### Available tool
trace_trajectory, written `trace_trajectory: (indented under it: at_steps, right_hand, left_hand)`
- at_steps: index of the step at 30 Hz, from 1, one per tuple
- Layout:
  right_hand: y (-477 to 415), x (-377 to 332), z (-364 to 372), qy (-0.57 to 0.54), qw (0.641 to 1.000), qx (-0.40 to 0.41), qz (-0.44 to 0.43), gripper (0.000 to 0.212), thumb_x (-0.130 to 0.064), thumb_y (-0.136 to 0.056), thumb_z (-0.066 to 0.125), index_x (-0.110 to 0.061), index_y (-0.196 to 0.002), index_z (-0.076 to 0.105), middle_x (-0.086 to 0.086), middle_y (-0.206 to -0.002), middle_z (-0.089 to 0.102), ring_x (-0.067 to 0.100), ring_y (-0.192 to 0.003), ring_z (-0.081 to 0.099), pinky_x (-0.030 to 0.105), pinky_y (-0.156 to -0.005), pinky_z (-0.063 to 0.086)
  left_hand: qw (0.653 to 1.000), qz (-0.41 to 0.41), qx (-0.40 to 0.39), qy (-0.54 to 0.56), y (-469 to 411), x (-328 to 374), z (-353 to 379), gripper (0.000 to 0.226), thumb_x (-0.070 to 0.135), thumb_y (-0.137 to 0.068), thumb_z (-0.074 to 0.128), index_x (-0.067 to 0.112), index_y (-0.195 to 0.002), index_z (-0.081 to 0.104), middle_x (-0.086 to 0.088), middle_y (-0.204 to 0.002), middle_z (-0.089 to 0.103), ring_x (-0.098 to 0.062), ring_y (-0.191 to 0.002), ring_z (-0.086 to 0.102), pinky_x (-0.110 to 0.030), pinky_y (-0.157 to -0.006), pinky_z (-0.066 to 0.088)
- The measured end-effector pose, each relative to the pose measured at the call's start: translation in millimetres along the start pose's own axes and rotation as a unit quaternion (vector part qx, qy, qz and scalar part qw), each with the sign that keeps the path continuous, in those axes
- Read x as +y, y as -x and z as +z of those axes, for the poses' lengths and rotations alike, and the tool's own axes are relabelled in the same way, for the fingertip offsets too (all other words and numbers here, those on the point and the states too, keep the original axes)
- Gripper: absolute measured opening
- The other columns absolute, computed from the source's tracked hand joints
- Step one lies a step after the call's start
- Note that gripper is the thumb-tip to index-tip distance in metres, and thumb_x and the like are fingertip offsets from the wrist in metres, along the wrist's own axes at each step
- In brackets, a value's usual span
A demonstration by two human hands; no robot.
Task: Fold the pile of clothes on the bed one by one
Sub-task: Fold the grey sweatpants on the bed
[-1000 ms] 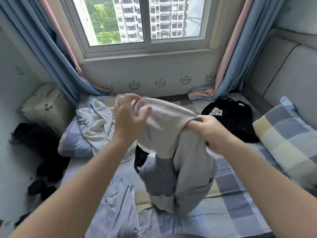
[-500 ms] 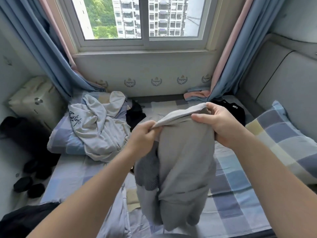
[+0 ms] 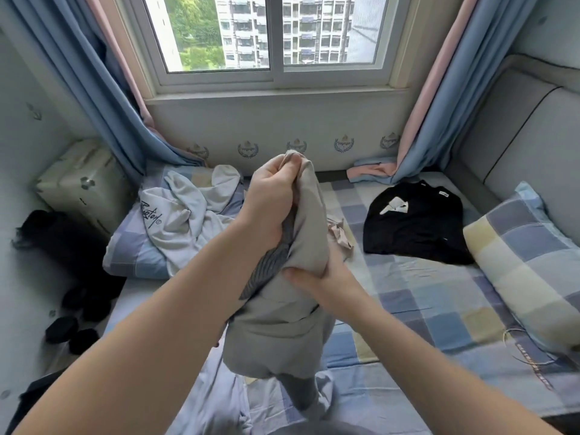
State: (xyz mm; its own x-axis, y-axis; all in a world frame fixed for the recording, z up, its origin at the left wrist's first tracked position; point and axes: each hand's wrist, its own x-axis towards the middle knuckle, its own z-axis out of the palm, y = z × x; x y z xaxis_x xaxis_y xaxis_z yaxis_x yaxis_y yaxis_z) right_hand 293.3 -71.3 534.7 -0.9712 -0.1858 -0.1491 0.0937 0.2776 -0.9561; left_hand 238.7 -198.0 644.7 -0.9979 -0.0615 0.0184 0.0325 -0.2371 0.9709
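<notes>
The garment is being pinched aloft by the left hand and gripped midway by the right hand. Straightening is probably being attempted.

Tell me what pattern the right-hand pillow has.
The pillow is checked: blue, grey, pale yellow and white squares, clearest in the head view.
</notes>
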Motion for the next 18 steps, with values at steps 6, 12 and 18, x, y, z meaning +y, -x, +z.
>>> trace_trajectory:
  at_steps: [6, 12, 18]
  right_hand:
    - [-19, 4, -32, 0.090, 0.995, 0.025, -0.046, 0.004, -0.019, -0.090, 0.073, -0.017, -0.091, 0.071, 0.007, -0.084, 0.069, 0.023, -0.080, 0.060, 0.038, -0.072, 0.046]
    - [-19, -42, -71, 0.138, 0.986, -0.062, -0.074, 0.021, -0.025, -0.099, 0.064, -0.006, -0.094, 0.070, 0.021, -0.074, 0.055, 0.021, -0.070, 0.047, 0.039, -0.067, 0.036]
    - [-16, -72, -87, -0.064, 0.996, 0.032, -0.048, 0.023, -0.022, -0.102, 0.058, -0.005, -0.101, 0.073, 0.013, -0.093, 0.075, 0.021, -0.083, 0.069, 0.038, -0.080, 0.057]
  left_hand:
    - [0.961, 0.162, 0.030, -0.223, -18, 9, -42, 0.027, 0.020, -0.103, 0.055, 0.003, -0.085, 0.065, -0.002, -0.076, 0.054, -0.008, -0.071, 0.046, -0.028, -0.067, 0.040]
    - [0.882, 0.177, 0.090, -0.428, -41, -10, -84, 0.017, 0.019, -0.102, 0.050, 0.020, -0.103, 0.068, 0.005, -0.095, 0.068, -0.020, -0.097, 0.061, -0.020, -0.081, 0.041]
    - [0.842, 0.239, 0.086, -0.475, -1, -43, -67, 0.030, 0.046, -0.089, 0.065, 0.020, -0.102, 0.058, 0.004, -0.102, 0.057, -0.018, -0.092, 0.054, -0.035, -0.083, 0.045]
